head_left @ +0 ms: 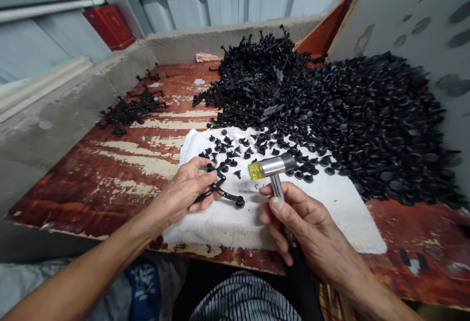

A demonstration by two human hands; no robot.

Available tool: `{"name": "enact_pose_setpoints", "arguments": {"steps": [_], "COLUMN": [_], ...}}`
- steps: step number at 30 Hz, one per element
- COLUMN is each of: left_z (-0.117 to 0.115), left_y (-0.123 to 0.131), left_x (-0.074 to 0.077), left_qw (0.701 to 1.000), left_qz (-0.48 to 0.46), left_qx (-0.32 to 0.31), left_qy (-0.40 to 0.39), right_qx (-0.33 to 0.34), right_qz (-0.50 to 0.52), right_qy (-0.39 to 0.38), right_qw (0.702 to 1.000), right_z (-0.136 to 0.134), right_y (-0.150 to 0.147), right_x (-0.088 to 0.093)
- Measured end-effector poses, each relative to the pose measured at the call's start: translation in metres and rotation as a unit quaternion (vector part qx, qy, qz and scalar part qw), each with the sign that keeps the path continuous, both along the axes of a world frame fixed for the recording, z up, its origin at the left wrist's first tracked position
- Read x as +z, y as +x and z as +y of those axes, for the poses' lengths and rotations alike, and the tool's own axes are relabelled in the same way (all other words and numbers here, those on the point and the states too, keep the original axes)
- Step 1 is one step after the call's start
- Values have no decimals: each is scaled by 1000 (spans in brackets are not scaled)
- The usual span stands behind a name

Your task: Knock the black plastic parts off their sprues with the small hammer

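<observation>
My left hand is closed on a black linkage piece made of crossed jointed arms, with a round cup-like end pointing right. My right hand grips a mallet by its handle; the metal head is tipped with a translucent yellow face on the left and a dark face on the right. Both hands are over a white cloth. Beyond them, several small black disc-headed pegs lie scattered on the cloth's far part.
A large heap of black disc-headed pegs fills the right side. Behind the cloth rises a pile of black linkage parts. A smaller group of linkages lies left on the worn red-brown tabletop. A red box-like object stands by the wall.
</observation>
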State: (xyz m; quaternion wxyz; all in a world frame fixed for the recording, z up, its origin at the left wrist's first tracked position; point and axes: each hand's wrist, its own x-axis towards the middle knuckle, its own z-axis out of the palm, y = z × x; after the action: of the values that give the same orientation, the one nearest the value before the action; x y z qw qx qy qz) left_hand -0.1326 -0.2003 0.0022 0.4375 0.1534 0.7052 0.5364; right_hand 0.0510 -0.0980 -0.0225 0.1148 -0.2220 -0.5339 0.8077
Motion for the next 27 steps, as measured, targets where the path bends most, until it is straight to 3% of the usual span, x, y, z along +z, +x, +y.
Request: {"name": "enact_pose_setpoints", "arguments": {"steps": [2,5,9,12,15,20,23,27], "left_z": [-1,-2,-1,0,1,1,-2,-10], "left_y": [-5,-11,-13,-13,-13,-16,-19,-20], "left_x": [2,4,3,2,4,8,1,-13], "left_qw": [1000,998,996,996,996,994,993,991], "left_qz": [6,9,8,8,10,24,35,60], "left_qx": [-21,-37,-61,-56,-60,-86,-106,-113], "left_qy": [-16,-49,-59,-62,-69,-66,-48,45], "right_qx": [23,14,5,-6,1,144,161,168], "right_qz": [-30,-63,-19,29,-5,-191,-213,-236], "right_qy": [56,232,508,634,699,751,760,759], "right_qw": [998,971,861,773,715,616,592,583], "right_z": [4,12,19,20,19,19,17,15], "right_y": [2,2,-7,-18,-30,-41,-42,-43], "right_x": [4,13,23,23,21,28,34,36]}}
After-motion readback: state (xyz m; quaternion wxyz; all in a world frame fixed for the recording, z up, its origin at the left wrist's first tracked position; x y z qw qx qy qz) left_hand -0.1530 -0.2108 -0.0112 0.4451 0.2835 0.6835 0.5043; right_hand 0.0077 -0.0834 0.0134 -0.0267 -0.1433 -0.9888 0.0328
